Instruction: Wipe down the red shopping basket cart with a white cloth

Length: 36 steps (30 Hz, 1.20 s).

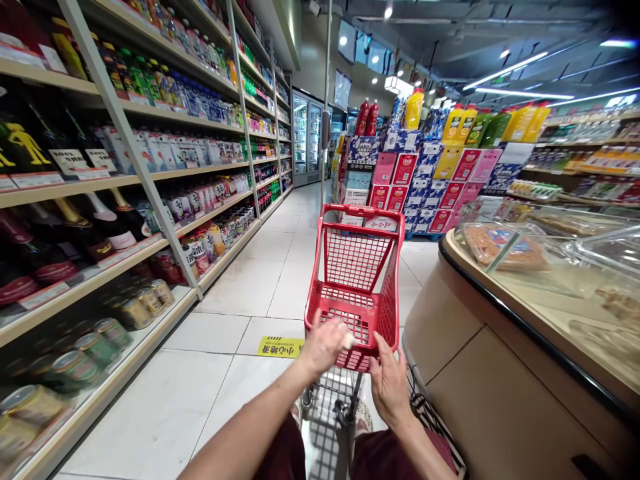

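Observation:
A red shopping cart basket (350,300) with grid walls stands right in front of me. My left hand (325,343), slightly blurred, is over the basket's near left edge. Its fingers are curled around a small whitish thing (349,341), too blurred to name. My right hand (389,380) is at the near right corner of the basket, fingers stretched out and apart, with nothing in them. Whether these fingertips touch the rim I cannot tell. Below the basket shows the cart's grey wire lower rack (333,387), between my knees.
Shelves (150,177) of bottles and cans run along the left. At right stands a curved display counter (450,300) with packaged food under clear covers. Stacked drink cartons (425,180) are ahead. A yellow caution sticker (280,347) marks the tiled floor; glass-door fridges (306,133) stand farther back.

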Tool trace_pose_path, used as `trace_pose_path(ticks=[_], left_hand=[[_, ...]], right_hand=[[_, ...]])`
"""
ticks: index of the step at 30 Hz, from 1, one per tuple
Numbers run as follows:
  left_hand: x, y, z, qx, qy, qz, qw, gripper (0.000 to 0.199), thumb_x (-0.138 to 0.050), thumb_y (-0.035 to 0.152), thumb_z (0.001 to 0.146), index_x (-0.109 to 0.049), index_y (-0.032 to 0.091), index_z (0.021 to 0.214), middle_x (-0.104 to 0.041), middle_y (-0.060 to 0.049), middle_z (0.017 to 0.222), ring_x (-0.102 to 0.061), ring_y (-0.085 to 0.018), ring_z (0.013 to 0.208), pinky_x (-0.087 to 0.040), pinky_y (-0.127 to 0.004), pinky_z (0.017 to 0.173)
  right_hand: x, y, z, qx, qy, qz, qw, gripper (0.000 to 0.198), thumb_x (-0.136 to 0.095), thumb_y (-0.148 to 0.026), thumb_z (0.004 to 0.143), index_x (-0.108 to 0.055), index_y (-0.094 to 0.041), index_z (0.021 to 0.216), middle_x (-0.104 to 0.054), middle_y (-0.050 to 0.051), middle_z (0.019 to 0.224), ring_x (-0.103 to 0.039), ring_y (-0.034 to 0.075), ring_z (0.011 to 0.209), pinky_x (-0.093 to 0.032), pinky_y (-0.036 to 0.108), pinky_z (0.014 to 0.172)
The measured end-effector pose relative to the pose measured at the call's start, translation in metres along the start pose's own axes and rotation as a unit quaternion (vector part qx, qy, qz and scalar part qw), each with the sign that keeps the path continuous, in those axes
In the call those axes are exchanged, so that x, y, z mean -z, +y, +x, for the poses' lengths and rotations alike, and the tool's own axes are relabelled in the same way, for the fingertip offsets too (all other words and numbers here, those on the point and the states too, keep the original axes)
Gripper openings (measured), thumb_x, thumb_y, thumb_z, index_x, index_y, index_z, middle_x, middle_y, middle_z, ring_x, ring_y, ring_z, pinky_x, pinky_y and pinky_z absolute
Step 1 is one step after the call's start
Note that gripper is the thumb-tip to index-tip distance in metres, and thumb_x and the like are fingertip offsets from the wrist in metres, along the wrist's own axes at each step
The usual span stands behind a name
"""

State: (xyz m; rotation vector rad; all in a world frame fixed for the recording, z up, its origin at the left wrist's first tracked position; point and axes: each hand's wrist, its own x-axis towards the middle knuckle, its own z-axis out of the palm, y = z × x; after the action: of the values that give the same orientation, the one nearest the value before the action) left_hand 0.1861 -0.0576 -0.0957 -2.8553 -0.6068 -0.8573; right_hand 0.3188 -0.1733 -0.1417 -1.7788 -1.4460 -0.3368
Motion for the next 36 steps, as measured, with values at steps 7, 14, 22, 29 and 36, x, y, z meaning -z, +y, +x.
trace_pose_path(ticks=[7,14,22,29,36], left_hand=[[0.005,-0.004,0.000,-0.004,-0.055,-0.030,0.998,0.023,-0.037,0.024,0.088,-0.050,0.020,0.107,-0.058,-0.005,0.111,-0.053,-0.015,0.104,-0.007,-0.049,0.108],[0.000,0.002,0.000,0.009,-0.045,-0.024,0.999,0.025,-0.038,0.024,0.087,-0.049,0.020,0.109,-0.058,-0.005,0.111,-0.050,-0.016,0.109,-0.006,-0.049,0.108],[0.008,-0.014,-0.006,0.054,-0.045,0.007,0.997,0.025,-0.037,0.020,0.087,-0.049,0.019,0.109,-0.058,-0.004,0.110,-0.051,-0.016,0.106,-0.011,-0.048,0.108],[-0.006,0.017,0.004,-0.019,-0.052,-0.042,0.998,0.029,-0.041,0.026,0.086,-0.047,0.020,0.114,-0.056,-0.006,0.114,-0.048,-0.016,0.110,-0.009,-0.047,0.108],[0.001,-0.013,-0.003,0.058,-0.054,-0.034,0.996,0.025,-0.042,0.020,0.084,-0.049,0.022,0.108,-0.059,-0.004,0.109,-0.050,-0.017,0.108,-0.010,-0.051,0.106]], right_hand=[[0.002,0.010,-0.001,-0.009,-0.006,-0.013,1.000,0.046,-0.025,-0.035,0.089,-0.028,-0.018,0.132,-0.053,0.012,0.121,-0.049,0.021,0.112,-0.022,0.052,0.100],[0.000,-0.001,0.001,-0.004,0.001,-0.001,1.000,0.048,-0.025,-0.033,0.089,-0.026,-0.018,0.134,-0.050,0.012,0.125,-0.046,0.021,0.115,-0.024,0.050,0.100],[0.004,0.006,-0.002,-0.021,0.001,-0.019,1.000,0.048,-0.024,-0.035,0.089,-0.027,-0.018,0.134,-0.052,0.012,0.123,-0.047,0.021,0.114,-0.022,0.053,0.100],[-0.007,0.000,0.002,0.000,-0.009,-0.007,1.000,0.048,-0.026,-0.035,0.089,-0.028,-0.017,0.134,-0.050,0.012,0.126,-0.046,0.021,0.116,-0.025,0.050,0.100],[-0.012,0.019,0.000,-0.021,0.007,-0.019,1.000,0.050,-0.025,-0.039,0.089,-0.030,-0.017,0.133,-0.050,0.012,0.126,-0.047,0.024,0.115,-0.024,0.053,0.100]])
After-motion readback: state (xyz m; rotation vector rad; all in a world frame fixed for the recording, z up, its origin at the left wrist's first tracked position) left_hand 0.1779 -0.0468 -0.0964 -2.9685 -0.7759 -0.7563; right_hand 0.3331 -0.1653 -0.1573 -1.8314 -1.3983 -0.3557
